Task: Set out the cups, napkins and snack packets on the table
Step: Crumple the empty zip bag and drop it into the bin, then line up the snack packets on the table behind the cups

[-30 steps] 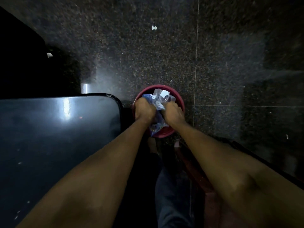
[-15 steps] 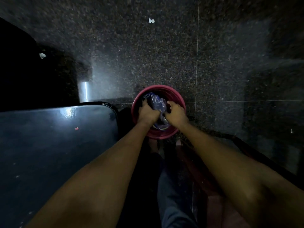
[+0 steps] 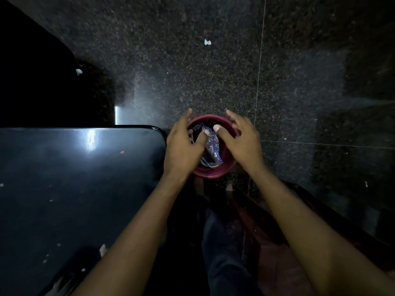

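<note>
Crumpled blue-and-clear snack packets [image 3: 211, 146] sit inside red bucket [image 3: 213, 173] on floor, just beside corner of dark table [image 3: 74, 189]. 2 hands hover over bucket mouth. Left hand [image 3: 184, 146] spread wide, thumb tip touching plastic, gripping nothing. Right hand [image 3: 239, 142] also spread, fingers loose over rim, empty. Judgement: step in hand is fetching packets. Do it well: pinch 1 packet by edge, lift straight up clear of rim, steady bucket with other hand. Light dim; cups, napkins not visible.
</note>
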